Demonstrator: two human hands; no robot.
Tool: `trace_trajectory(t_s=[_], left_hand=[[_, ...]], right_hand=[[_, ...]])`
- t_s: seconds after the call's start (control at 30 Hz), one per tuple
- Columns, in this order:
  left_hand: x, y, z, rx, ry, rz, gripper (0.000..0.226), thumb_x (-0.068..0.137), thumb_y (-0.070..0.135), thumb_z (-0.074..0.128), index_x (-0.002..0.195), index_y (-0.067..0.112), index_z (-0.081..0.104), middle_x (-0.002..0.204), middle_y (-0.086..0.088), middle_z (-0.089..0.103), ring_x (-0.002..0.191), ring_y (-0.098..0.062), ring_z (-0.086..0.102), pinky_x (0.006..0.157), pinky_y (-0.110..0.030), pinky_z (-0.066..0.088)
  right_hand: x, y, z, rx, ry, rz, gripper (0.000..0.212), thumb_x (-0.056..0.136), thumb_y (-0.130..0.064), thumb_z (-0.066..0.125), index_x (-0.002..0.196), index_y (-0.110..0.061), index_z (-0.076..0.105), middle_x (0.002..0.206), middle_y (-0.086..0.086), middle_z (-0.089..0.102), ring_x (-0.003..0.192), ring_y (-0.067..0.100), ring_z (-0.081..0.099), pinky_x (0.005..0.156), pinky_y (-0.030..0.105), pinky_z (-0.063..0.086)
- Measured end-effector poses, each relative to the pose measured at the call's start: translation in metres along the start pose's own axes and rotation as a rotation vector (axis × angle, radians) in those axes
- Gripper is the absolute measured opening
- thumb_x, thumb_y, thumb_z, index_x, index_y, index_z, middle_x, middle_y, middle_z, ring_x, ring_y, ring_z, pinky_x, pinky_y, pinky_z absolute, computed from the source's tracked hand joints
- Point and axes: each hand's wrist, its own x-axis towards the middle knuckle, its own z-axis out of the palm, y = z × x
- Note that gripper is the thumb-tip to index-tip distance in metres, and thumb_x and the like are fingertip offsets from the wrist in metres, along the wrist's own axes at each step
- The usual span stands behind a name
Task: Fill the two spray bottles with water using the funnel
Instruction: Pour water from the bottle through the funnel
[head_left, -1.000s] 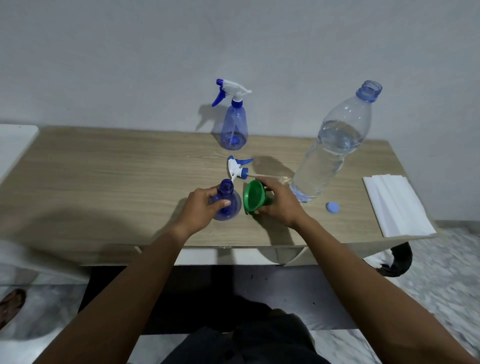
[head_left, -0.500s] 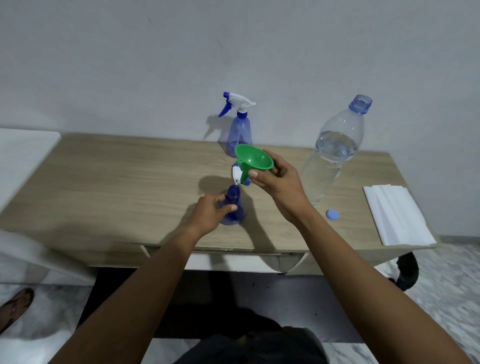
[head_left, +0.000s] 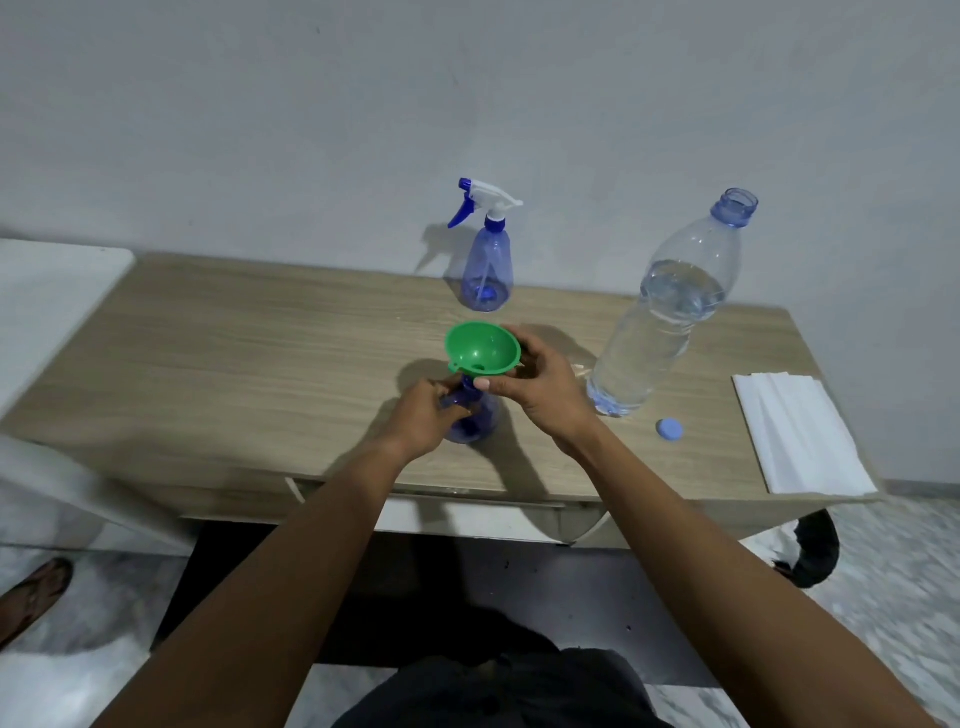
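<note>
Right hand (head_left: 540, 397) pinches the rim of the green funnel (head_left: 483, 349), now brought down from mid-air so its spout sits at the neck of the open spray bottle (head_left: 470, 418). Left hand (head_left: 423, 418) is wrapped around that bottle, steadying it upright on the worktop (head_left: 260, 353). Judgement: funnel nearly seated; pouring comes next. Uncapped water bottle (head_left: 667, 317) stands right; second spray bottle (head_left: 488, 265), trigger head on, stands far.

The green funnel (head_left: 483, 349) sits upright with its spout in the neck of the open blue spray bottle (head_left: 472, 415) near the desk's front edge. A second blue spray bottle (head_left: 488, 270), trigger head on, stands upright at the back. The large clear water bottle (head_left: 670, 312), uncapped and mostly full, stands to the right, its blue cap (head_left: 669, 429) lying beside it
</note>
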Motion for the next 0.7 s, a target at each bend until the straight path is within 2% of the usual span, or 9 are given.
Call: trace_trajectory(t_s=[0.03,0.13,0.2,0.3,0.37,0.43,0.5,0.6,0.7], left_hand=[[0.0,0.001,0.0,-0.016,0.002,-0.01,0.029,0.089,0.012,0.072,0.118,0.015,0.072,0.107,-0.006,0.075,0.103,-0.019,0.067,0.077,-0.017,0.046],[0.0,0.0,0.001,-0.017,0.031,-0.037,0.021,0.089,0.005,0.069,0.11,0.006,0.074,0.098,-0.007,0.074,0.085,-0.013,0.063,0.059,-0.002,0.04],[0.0,0.0,0.002,0.001,0.036,-0.031,0.02,0.091,0.007,0.067,0.11,0.008,0.073,0.096,-0.003,0.072,0.084,-0.012,0.06,0.055,0.0,0.038],[0.002,0.001,0.005,0.0,0.035,-0.02,0.028,0.091,0.013,0.069,0.119,0.013,0.071,0.104,-0.002,0.073,0.093,-0.013,0.063,0.06,-0.006,0.039],[0.004,0.002,0.008,0.017,0.065,-0.014,0.032,0.087,0.018,0.074,0.119,0.013,0.071,0.1,-0.002,0.073,0.084,-0.01,0.061,0.061,-0.011,0.038],[0.006,0.007,0.012,0.01,0.091,0.002,0.031,0.084,0.019,0.078,0.114,0.012,0.072,0.091,0.0,0.071,0.073,-0.004,0.058,0.058,-0.007,0.037],[0.009,0.015,0.018,-0.021,0.11,0.006,0.026,0.083,0.016,0.079,0.107,0.009,0.072,0.087,-0.001,0.071,0.071,-0.006,0.058,0.062,-0.014,0.042],[0.015,0.03,0.032,-0.066,0.129,0.015,0.018,0.082,0.016,0.079,0.098,0.012,0.072,0.081,-0.007,0.072,0.07,-0.019,0.06,0.065,-0.032,0.045],[0.02,0.044,0.047,-0.081,0.157,0.021,0.013,0.083,0.017,0.079,0.092,0.014,0.071,0.074,-0.005,0.067,0.065,-0.016,0.055,0.058,-0.024,0.042]], right_hand=[[0.0,0.002,0.0,-0.009,0.003,0.001,0.069,0.074,0.013,0.081,0.136,-0.005,0.056,0.125,0.01,0.068,0.101,0.006,0.071,0.084,0.021,0.055],[-0.002,0.007,-0.003,-0.06,-0.009,-0.006,0.077,0.071,0.01,0.085,0.14,-0.007,0.054,0.131,0.011,0.067,0.107,0.011,0.071,0.085,0.023,0.056],[-0.004,0.01,-0.008,-0.109,-0.017,-0.01,0.082,0.07,0.001,0.09,0.142,-0.016,0.055,0.133,0.007,0.066,0.112,0.016,0.069,0.087,0.025,0.057],[-0.011,0.009,-0.018,-0.194,0.057,-0.025,0.079,0.07,-0.011,0.092,0.14,-0.025,0.057,0.128,0.0,0.066,0.111,0.019,0.067,0.087,0.025,0.057],[-0.019,0.003,-0.024,-0.256,0.204,-0.113,0.068,0.072,-0.017,0.092,0.132,-0.021,0.062,0.119,-0.006,0.069,0.106,0.015,0.067,0.086,0.027,0.056],[-0.029,-0.007,-0.032,-0.322,0.424,-0.266,0.047,0.073,-0.019,0.091,0.114,-0.018,0.066,0.107,-0.007,0.07,0.096,0.01,0.067,0.082,0.03,0.055],[-0.038,-0.017,-0.045,-0.391,0.672,-0.425,0.037,0.074,-0.02,0.089,0.097,-0.016,0.061,0.096,-0.002,0.064,0.087,0.013,0.062,0.078,0.036,0.053],[-0.038,-0.028,-0.068,-0.439,0.948,-0.518,0.049,0.07,-0.03,0.091,0.094,-0.015,0.05,0.098,0.002,0.05,0.089,0.023,0.052,0.08,0.043,0.048],[-0.029,-0.035,-0.09,-0.473,1.056,-0.474,0.073,0.063,-0.043,0.092,0.112,-0.009,0.05,0.113,-0.002,0.043,0.106,0.027,0.05,0.093,0.049,0.047]])
